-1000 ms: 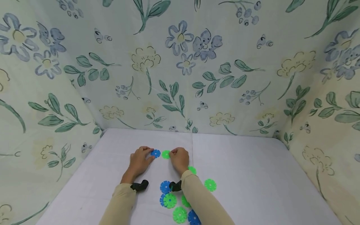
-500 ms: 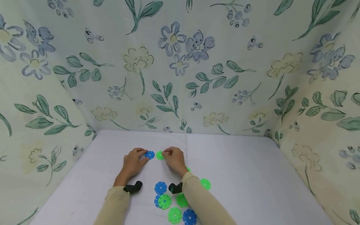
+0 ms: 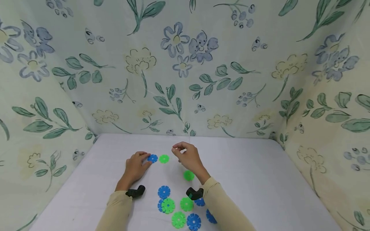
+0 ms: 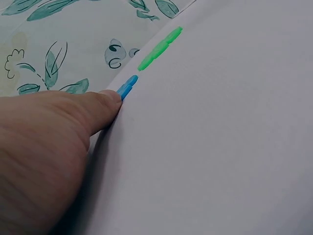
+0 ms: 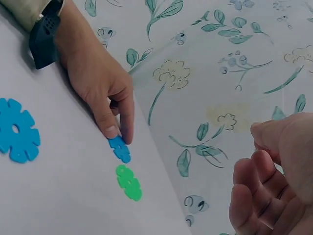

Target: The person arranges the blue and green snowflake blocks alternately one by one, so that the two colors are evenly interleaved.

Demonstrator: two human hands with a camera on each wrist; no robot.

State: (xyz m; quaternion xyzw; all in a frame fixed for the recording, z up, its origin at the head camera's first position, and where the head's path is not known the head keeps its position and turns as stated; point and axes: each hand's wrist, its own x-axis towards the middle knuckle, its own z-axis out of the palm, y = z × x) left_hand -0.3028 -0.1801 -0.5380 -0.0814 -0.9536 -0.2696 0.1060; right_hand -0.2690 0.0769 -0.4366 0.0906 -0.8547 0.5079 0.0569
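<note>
My left hand (image 3: 135, 167) pinches the edge of a blue notched plastic disc (image 3: 153, 158) between thumb and forefinger, the disc lying flat on the white-covered table. In the left wrist view, the thumb (image 4: 105, 105) rests at its rim. Just right of it, a bright green notched disc (image 3: 164, 158) lies flat, separated by a small gap in the right wrist view. My right hand (image 3: 189, 157) hovers up and to the right of the green disc, fingers loosely bent with nothing between them.
Nearer the person lie several loose discs: a green one (image 3: 189, 175) below the right hand, a blue one (image 3: 164, 192), and a green one (image 3: 168, 205) overlapping a blue one. The right forearm partly covers others. Flower-patterned cloth (image 3: 138, 96) walls the table's back and sides.
My right hand has let go of the green disc and moved up and right, away from it. The left hand keeps its hold on the blue disc. The head view has shifted slightly.
</note>
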